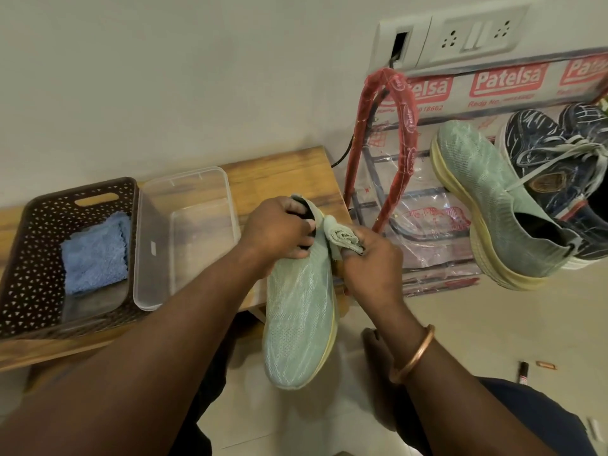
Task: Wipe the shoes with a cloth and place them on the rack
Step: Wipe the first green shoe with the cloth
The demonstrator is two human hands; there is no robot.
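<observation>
Leftmost, a brown basket (29,258) held a folded blue cloth (95,255), with a clear tub (148,245) beside it on the counter (289,172). The left hand (276,232) gripped the green shoe (299,317) at its heel opening, toe pointing back toward the person. The right hand (371,261) pinched a bunched cloth (342,240) against the heel's side. Wiping well probably meant steadying the shoe firmly and dragging the cloth along the sole edge in even strokes. Further right, its mate (487,192) and a dark shoe (552,149) sat on the rack (406,133).
</observation>
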